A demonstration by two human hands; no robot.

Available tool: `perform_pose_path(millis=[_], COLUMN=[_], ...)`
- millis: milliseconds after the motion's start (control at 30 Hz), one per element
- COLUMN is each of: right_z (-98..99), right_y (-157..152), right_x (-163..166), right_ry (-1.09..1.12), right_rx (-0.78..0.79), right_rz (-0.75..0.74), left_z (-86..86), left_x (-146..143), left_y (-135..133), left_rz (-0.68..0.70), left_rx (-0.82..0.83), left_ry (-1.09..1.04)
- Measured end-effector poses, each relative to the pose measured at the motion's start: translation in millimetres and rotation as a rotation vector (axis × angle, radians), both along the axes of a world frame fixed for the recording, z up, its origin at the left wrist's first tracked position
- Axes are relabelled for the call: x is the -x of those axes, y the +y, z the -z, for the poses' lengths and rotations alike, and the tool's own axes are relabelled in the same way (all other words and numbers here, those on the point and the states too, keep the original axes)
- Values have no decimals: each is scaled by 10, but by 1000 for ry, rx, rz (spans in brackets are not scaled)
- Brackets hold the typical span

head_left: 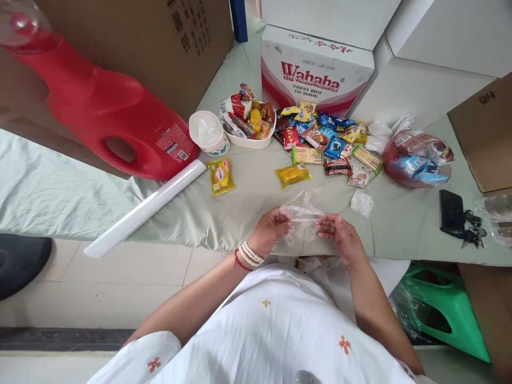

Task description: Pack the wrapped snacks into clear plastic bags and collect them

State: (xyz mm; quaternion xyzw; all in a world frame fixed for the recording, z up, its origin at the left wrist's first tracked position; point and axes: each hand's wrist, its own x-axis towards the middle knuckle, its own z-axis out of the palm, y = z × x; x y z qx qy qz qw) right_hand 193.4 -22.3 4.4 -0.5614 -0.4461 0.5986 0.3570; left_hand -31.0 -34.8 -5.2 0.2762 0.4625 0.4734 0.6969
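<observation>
Between my two hands, close to the table's front edge, a clear plastic bag [303, 214] is stretched, thin and crumpled. My left hand [271, 228], with beaded bracelets at the wrist, pinches its left side. On the right side the fingers of my right hand [338, 232] grip the bag too. Just beyond lies a yellow wrapped snack [293, 175], and another yellow packet [221, 176] rests farther left. A small folded clear plastic piece [361, 203] sits to the right of my right hand. Behind is a pile of wrapped snacks [316, 137].
A white tub of snacks [256, 143] and a paper cup [206, 130] stand behind left, near a large red bottle [120, 117] and a white roll [146, 209]. At right are a red bowl of packets [396, 175] and keys with a black case [452, 213]. A Wahaha carton [312, 74] stands behind.
</observation>
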Motion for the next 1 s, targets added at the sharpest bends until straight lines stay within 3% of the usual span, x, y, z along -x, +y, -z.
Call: perform_pose_path(millis=[167, 267, 433, 533, 600, 767, 1000], right_z=[-22, -7, -9, -27, -23, 12, -58], right_y=[256, 349, 321, 286, 269, 165, 163], right_x=[157, 243, 339, 358, 328, 114, -92], right_ry=[-126, -107, -219, -234, -207, -76, 201], right_rx=[-86, -103, -224, -259, -220, -82, 85], right_rz=[-114, -222, -262, -284, -222, -4, 110], left_z=[-7, -31, -143, -154, -110, 45, 70], left_x=[-33, 11, 6, -45, -56, -30, -81], left_y=[-130, -182, -74, 77, 170, 248, 127], left_rz=[198, 242, -91, -74, -44, -262, -234], left_rx=[-195, -229, -105, -232, -244, -84, -110], left_ry=[219, 285, 540, 724, 695, 394, 217])
